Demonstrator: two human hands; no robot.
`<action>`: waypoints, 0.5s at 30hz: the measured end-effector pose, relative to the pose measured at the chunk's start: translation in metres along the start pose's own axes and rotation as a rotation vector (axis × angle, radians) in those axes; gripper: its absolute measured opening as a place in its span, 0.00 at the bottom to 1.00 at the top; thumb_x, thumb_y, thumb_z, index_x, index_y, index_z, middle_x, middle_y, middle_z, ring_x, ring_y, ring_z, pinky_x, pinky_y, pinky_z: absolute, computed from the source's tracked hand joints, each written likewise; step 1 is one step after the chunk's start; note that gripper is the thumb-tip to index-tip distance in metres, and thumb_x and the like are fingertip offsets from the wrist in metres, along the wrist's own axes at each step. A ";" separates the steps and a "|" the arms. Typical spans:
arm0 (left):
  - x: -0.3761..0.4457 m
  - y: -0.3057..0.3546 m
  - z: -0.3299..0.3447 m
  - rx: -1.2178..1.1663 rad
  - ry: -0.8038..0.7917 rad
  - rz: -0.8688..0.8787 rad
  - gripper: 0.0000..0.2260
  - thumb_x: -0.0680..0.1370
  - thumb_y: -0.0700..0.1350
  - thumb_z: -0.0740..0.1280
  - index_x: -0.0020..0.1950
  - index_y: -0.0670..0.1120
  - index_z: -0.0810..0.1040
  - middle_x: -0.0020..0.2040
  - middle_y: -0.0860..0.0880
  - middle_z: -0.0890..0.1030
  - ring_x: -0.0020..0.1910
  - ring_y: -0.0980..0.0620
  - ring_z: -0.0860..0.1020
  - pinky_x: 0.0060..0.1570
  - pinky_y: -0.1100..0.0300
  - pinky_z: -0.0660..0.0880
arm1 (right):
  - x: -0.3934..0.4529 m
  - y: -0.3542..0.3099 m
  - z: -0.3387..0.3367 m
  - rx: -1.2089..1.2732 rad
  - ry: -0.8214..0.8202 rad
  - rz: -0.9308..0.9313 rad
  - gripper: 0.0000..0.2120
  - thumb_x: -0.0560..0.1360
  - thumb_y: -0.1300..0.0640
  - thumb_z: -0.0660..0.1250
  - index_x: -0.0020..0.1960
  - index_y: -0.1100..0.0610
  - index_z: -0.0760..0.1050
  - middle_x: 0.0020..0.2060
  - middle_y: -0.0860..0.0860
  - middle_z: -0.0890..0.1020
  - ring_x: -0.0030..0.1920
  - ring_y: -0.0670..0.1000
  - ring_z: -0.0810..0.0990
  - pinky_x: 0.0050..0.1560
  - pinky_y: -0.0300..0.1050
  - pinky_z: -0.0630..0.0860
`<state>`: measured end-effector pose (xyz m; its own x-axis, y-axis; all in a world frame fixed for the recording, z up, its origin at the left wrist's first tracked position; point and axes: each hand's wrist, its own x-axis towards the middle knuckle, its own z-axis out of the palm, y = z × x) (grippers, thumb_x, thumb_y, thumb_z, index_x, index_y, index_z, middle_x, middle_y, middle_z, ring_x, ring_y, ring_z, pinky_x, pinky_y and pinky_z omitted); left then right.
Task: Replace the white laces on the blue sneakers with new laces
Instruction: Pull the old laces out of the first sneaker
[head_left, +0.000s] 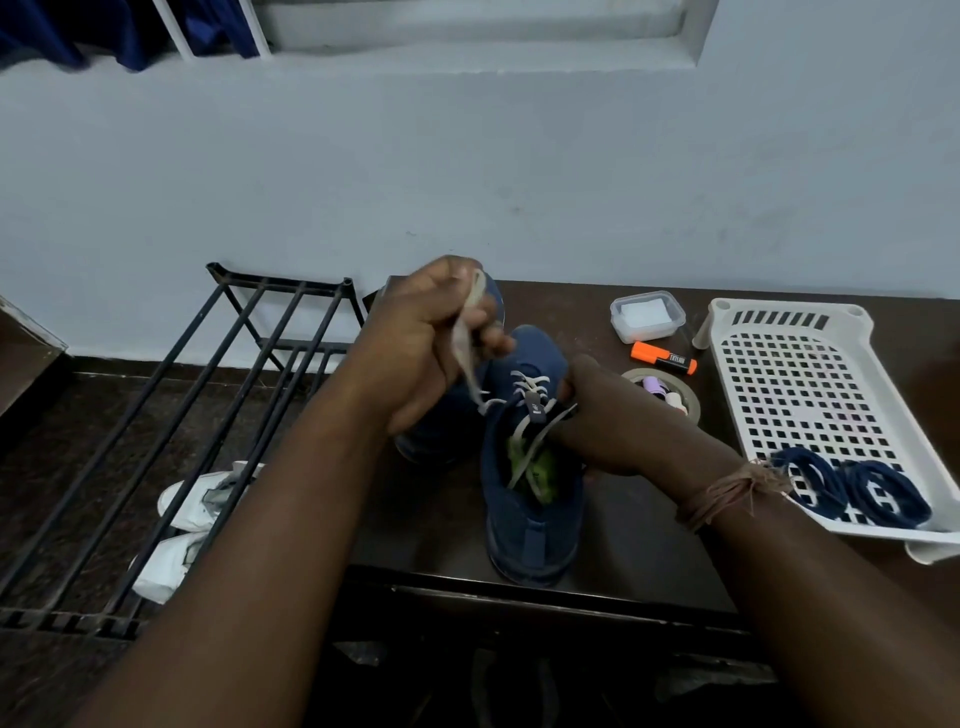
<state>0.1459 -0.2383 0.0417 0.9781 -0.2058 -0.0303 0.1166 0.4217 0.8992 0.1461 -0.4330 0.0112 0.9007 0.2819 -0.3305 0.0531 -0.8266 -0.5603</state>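
blue fabric sneaker (530, 499) near dark table's (649, 545) front edge. left hand (421, 338) clenched on worn white lace (467, 353); right hand (597, 415) gripping sneaker side. coiled navy laces (852, 488) in white perforated tray (800, 384), right edge.

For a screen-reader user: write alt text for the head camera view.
The left hand pulls a white lace out of a blue sneaker on a dark table, while the right hand steadies the shoe's collar. Two coiled navy laces lie in a white perforated tray to the right; an orange highlighter lies behind the shoe.
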 end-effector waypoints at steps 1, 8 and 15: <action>0.000 0.003 -0.003 -0.095 0.018 0.022 0.10 0.86 0.41 0.55 0.45 0.46 0.69 0.33 0.50 0.70 0.29 0.54 0.69 0.37 0.58 0.74 | 0.000 0.000 0.000 0.000 0.004 -0.028 0.15 0.77 0.55 0.69 0.59 0.56 0.67 0.47 0.52 0.78 0.45 0.52 0.78 0.41 0.47 0.76; 0.010 -0.027 -0.020 1.276 0.529 0.264 0.07 0.74 0.53 0.67 0.43 0.50 0.79 0.42 0.56 0.81 0.40 0.56 0.79 0.44 0.54 0.76 | 0.007 0.002 0.005 -0.094 0.053 -0.194 0.06 0.76 0.58 0.67 0.50 0.49 0.73 0.54 0.53 0.74 0.47 0.54 0.78 0.49 0.50 0.79; 0.010 -0.044 -0.008 1.626 0.107 0.127 0.06 0.73 0.55 0.73 0.45 0.54 0.85 0.42 0.54 0.84 0.45 0.52 0.81 0.49 0.55 0.77 | 0.016 0.012 0.006 0.018 0.182 -0.207 0.11 0.79 0.51 0.61 0.39 0.54 0.72 0.41 0.57 0.77 0.38 0.55 0.78 0.38 0.52 0.75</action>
<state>0.1516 -0.2513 -0.0016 0.9816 -0.1568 0.1090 -0.1871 -0.9046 0.3831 0.1586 -0.4359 -0.0054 0.9340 0.3510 -0.0666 0.2383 -0.7510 -0.6157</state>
